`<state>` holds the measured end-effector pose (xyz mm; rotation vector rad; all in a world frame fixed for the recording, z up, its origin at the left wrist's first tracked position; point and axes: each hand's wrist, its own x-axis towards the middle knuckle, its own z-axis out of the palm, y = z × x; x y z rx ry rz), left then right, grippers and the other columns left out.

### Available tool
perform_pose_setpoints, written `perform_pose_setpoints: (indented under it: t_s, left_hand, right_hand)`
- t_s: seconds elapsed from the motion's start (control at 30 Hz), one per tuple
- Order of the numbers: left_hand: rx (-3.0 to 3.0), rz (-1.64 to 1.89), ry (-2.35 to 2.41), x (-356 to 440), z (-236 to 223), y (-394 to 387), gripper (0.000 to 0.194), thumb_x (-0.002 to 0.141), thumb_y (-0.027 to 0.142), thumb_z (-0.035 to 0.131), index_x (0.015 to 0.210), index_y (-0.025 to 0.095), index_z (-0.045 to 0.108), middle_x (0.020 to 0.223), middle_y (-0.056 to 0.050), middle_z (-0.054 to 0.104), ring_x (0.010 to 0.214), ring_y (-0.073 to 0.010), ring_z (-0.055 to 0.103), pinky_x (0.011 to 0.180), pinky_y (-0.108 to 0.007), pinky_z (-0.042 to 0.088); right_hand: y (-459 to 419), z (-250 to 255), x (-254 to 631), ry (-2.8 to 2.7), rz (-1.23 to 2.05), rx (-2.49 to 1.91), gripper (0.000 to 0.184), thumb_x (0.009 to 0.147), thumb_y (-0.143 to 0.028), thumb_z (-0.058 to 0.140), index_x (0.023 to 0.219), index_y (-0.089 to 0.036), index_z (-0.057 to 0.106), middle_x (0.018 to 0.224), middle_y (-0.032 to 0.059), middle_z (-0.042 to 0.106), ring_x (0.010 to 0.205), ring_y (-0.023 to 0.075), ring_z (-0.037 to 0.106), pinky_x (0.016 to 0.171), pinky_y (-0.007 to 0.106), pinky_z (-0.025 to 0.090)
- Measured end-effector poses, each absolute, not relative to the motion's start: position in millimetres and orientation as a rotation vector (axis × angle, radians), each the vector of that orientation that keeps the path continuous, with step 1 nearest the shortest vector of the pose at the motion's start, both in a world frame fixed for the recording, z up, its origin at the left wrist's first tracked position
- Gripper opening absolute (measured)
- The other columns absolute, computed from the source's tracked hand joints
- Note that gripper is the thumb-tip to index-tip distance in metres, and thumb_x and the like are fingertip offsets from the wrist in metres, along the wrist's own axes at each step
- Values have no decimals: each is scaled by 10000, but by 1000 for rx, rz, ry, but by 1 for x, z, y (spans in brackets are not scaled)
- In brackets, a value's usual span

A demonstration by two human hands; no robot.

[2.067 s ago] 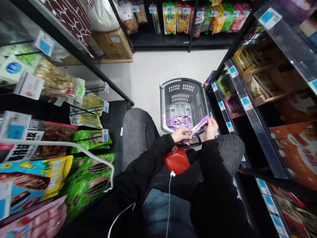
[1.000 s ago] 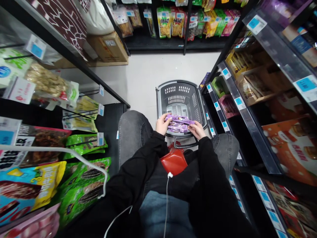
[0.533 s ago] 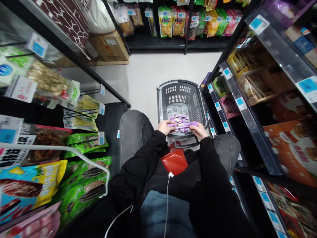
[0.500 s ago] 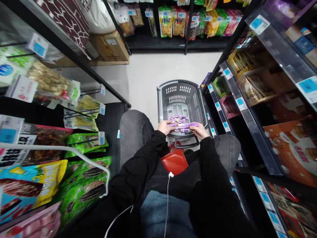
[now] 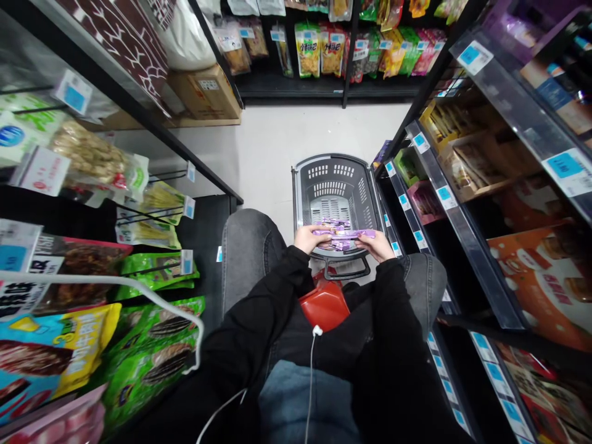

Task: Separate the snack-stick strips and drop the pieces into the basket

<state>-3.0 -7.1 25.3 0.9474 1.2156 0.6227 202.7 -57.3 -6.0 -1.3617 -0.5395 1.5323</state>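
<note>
While purple packet point(image 5: 348, 234) is held above near end of basket point(image 5: 330, 179), left hand point(image 5: 306, 239) has fingers clamped on left end, right hand point(image 5: 378, 245) on right. Loose packets point(image 5: 341, 245) lie inside. Step judged: two-handed hold; next move calls for even grip.

A pale, smooth floor point(image 5: 268, 142) runs up the middle toward twelve o'clock, greyer near ten. A black rack point(image 5: 296, 89) closes the aisle at twelve, hung with bright packets point(image 5: 320, 54). A dark display stand point(image 5: 203, 228) lines the nine o'clock side; at three, tiered shelves point(image 5: 476, 253) with clear edge strips carry blue-and-white price tags point(image 5: 445, 196). Between ten and eleven sits a cardboard box point(image 5: 203, 92). The light is cool and white.
</note>
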Motion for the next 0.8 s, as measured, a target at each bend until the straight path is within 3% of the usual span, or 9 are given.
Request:
perform_pose_setpoints:
  t_s: [0.2, 0.43, 0.63, 0.8]
  left_hand:
    - [1266, 612, 1487, -5, 29, -9, 326, 549, 274, 746, 828, 112, 697, 623, -41, 666, 552, -166, 640, 620, -283, 536]
    - [1090, 485, 1279, -9, 17, -7, 419, 537, 259, 760, 912, 104, 655, 640, -33, 667, 575, -164, 643, 639, -304, 542]
    - [1036, 20, 953, -11, 20, -8, 318, 506, 312, 767, 712, 97, 657, 600, -26, 659, 540, -144, 622, 555, -252, 520]
    - [1039, 11, 905, -5, 19, -13, 304, 460, 263, 786, 646, 96, 613, 536, -14, 633, 514, -150, 612, 517, -246, 500]
  right_hand:
    - [-54, -7, 191, -673, 1328, -1457, 303, 487, -327, 773, 666, -134, 625, 541, 17, 638, 507, 170, 616, 564, 306, 549]
    - [-61, 5, 187, -675, 1349, -1406, 313, 478, -313, 778, 682, -135, 621, 583, 24, 652, 520, 174, 624, 564, 303, 550]
    - [-63, 0, 202, -645, 1442, -1410, 315, 415, -266, 800, 623, -117, 617, 554, 24, 633, 476, 156, 589, 492, 284, 524]
    - [-60, -2, 190, -592, 1361, -1339, 298, 444, -247, 784, 645, -124, 603, 558, -17, 586, 487, 97, 543, 511, 239, 492]
